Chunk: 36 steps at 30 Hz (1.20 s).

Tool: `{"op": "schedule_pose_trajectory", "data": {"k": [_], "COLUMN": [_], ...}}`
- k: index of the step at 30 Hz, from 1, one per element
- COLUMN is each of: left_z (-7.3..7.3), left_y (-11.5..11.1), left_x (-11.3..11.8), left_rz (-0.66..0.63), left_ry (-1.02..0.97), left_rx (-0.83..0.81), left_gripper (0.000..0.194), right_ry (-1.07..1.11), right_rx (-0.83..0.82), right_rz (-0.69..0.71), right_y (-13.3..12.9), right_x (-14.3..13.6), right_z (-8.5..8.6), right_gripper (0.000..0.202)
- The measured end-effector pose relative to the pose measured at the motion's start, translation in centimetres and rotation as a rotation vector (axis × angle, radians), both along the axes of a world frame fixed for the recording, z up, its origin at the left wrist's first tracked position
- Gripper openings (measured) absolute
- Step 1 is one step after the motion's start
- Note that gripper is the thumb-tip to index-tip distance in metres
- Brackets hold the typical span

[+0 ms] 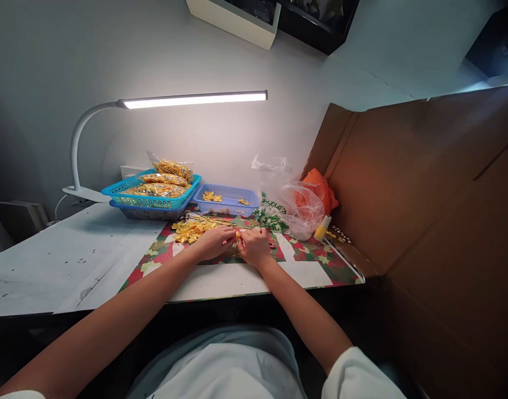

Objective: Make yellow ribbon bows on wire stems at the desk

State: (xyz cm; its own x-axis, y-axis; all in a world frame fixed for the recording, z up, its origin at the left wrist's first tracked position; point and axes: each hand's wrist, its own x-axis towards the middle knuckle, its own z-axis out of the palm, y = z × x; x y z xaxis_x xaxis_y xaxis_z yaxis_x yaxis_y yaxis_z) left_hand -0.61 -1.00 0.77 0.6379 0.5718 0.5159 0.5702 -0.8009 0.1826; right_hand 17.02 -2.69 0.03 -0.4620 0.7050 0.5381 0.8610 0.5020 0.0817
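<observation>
Fingers (229, 235) | left hand (213, 243), right hand (256, 246): pinched on one yellow piece (238, 235) | three baskets (227, 208)

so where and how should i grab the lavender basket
Probably best by the near long rim of the lavender basket, coming from the front: the turquoise basket crowds its left end and the printed plastic bag its right. Keep it level, since its walls are shallow and yellow pieces lie loose inside.

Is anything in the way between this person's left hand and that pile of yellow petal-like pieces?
Nothing visible is: the pile of yellow petal-like pieces lies right beside the left hand. The small periwinkle basket stands farther back, out of that path.
</observation>
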Motion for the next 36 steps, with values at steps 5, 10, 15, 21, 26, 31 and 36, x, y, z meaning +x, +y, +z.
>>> {"op": "schedule_pose_trajectory", "data": {"k": [5,10,15,21,26,31,36], "left_z": [0.1,0.4,0.4,0.3,0.3,0.3,0.3], "left_y": [-0.1,-0.1,0.0,-0.3,-0.5,-0.5,-0.3], "left_x": [-0.2,-0.2,-0.3,-0.2,0.2,0.2,0.2], "left_rz": [-0.023,-0.018,-0.017,-0.019,-0.025,-0.049,-0.044], "left_ry": [-0.025,-0.060,-0.066,-0.066,-0.044,-0.065,-0.136], "left_rx": [-0.043,-0.042,-0.014,-0.027,-0.028,-0.070,-0.133], "left_gripper": [0.026,0.024,0.023,0.022,0.024,0.023,0.026], "right_ry": [0.093,0.218,0.300,0.302,0.206,0.150,0.259], "right_rx": [-0.035,-0.083,-0.152,-0.160,-0.107,-0.032,0.042], "right_rz": [0.060,0.105,0.164,0.160,0.148,0.143,0.148], "right_y": [0.4,0.8,1.0,1.0,1.0,1.3,1.8], "right_x": [0.4,1.0,1.5,1.8,1.6,1.5,1.5], "right_z": [-0.1,0.1,-0.1,-0.2,-0.1,-0.3,-0.6], "right_gripper": [0.018,0.020,0.020,0.018,0.018,0.016,0.015]}}
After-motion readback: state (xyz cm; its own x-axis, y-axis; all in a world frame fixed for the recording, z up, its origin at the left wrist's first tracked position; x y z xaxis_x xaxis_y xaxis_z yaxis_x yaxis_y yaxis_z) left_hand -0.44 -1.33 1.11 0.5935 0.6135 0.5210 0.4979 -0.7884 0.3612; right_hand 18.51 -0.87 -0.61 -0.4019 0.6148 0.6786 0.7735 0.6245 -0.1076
